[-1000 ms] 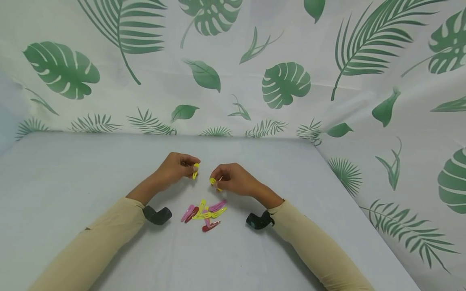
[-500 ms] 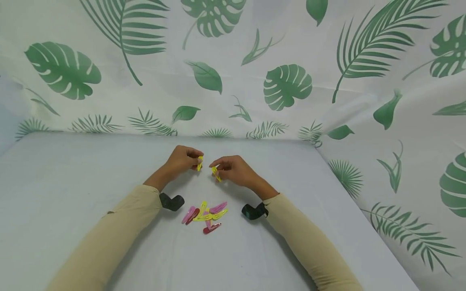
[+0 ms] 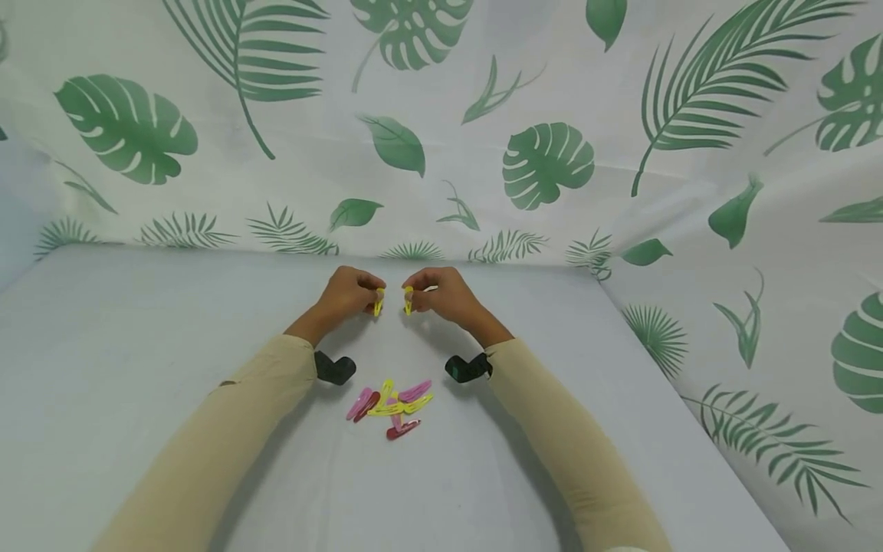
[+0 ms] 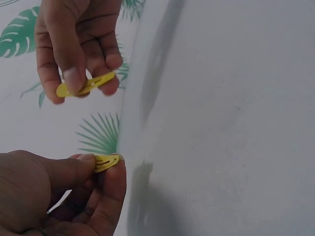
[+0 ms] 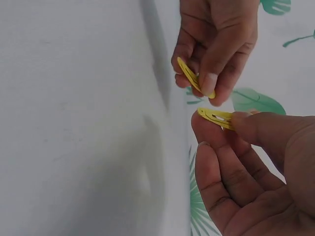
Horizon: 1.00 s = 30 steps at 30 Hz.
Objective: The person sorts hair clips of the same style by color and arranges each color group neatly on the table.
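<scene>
My left hand [image 3: 348, 294] pinches a yellow snap hair clip [image 4: 107, 162] between thumb and fingers. Facing it across a small gap, my right hand [image 3: 444, 294] holds a second yellow hair clip [image 5: 216, 118] in the same kind of pinch. Both clips point downward in the head view, over the far part of the white table. Closer to me lies a loose pile of hair clips: yellow ones [image 3: 418, 403], pink ones [image 3: 415, 391] and dark red ones [image 3: 403, 430], some overlapping.
The white-covered table [image 3: 172, 345] meets a leaf-printed cloth wall [image 3: 441, 153] at the back and another along the right side. A dark wrist camera [image 3: 335, 369] sits on the left wrist and another wrist camera [image 3: 466, 369] on the right.
Both hands have moved away from me toward the back of the table, with their yellow clips. The right clip has turned more upright, level with the left one. The pile looks unchanged.
</scene>
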Motion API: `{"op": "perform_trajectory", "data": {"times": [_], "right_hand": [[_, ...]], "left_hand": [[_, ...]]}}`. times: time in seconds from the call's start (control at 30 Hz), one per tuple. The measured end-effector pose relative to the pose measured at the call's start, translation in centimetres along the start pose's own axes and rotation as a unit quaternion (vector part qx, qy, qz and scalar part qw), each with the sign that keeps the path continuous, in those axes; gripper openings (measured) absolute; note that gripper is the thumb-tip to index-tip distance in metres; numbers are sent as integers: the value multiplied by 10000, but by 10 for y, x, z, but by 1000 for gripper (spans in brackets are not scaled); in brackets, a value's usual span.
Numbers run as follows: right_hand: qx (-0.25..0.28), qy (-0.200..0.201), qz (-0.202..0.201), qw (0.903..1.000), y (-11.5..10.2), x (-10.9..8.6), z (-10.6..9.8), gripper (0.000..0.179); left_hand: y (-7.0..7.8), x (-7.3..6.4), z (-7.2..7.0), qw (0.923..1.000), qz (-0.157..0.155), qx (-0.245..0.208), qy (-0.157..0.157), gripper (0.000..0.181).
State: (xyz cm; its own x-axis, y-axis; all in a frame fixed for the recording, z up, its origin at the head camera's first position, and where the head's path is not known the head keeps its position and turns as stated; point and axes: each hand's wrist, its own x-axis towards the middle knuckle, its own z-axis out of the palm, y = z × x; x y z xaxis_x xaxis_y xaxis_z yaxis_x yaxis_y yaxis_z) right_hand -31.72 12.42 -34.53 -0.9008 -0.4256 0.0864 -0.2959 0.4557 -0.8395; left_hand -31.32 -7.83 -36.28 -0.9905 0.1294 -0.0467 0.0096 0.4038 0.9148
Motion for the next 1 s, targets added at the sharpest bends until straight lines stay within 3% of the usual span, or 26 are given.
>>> {"op": "perform_trajectory", "data": {"times": [0.3, 0.63, 1.0], "right_hand": [[80, 70, 257, 9996, -1, 15, -2, 23], [-70, 98, 687, 9976, 19, 27, 4, 17], [-1001, 215, 771, 9918, 15, 34, 22, 15]], "left_hand": [[7, 13, 3, 9977, -2, 606, 293, 23], [-6, 22, 3, 9904, 201, 1314, 371, 21], [-9, 22, 7, 9849, 360, 1682, 202, 19]]}}
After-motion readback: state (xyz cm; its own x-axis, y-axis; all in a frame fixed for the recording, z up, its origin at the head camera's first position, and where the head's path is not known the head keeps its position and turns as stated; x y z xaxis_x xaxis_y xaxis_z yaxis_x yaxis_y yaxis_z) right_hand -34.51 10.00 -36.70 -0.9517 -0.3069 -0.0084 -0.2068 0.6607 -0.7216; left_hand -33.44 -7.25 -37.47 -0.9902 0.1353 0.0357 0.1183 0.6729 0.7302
